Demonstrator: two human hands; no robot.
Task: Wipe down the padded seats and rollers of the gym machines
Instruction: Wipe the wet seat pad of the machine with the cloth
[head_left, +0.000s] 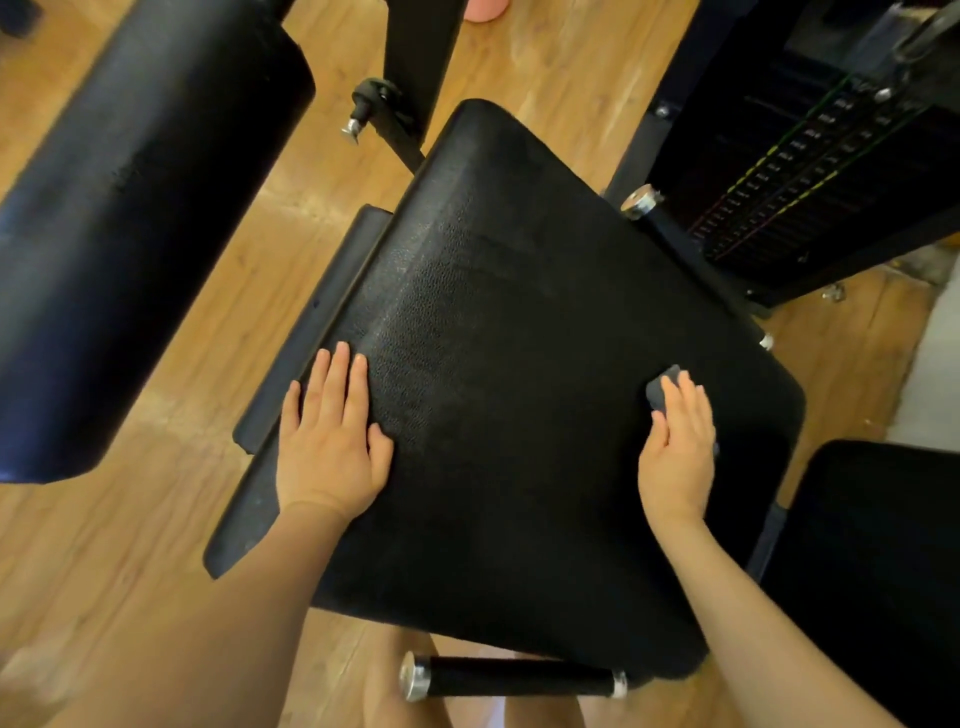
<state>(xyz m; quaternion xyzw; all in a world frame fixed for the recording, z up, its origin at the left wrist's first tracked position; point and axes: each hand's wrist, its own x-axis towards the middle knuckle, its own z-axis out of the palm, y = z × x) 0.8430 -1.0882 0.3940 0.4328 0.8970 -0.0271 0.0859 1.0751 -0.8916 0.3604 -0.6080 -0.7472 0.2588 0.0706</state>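
Note:
A wide black padded seat (519, 364) fills the middle of the view. My left hand (332, 436) lies flat on its left edge, fingers spread, holding nothing. My right hand (678, 447) presses a small dark grey cloth (661, 391) onto the seat's right side; only the cloth's far end shows past my fingertips. A thick black padded roller (135, 228) hangs at the upper left, above the floor.
A weight stack (810, 171) with its frame stands at the upper right. A black handle with chrome caps (511, 675) sticks out below the seat's near edge. Another black pad (878, 566) sits at the lower right. Wooden floor (171, 467) lies all around.

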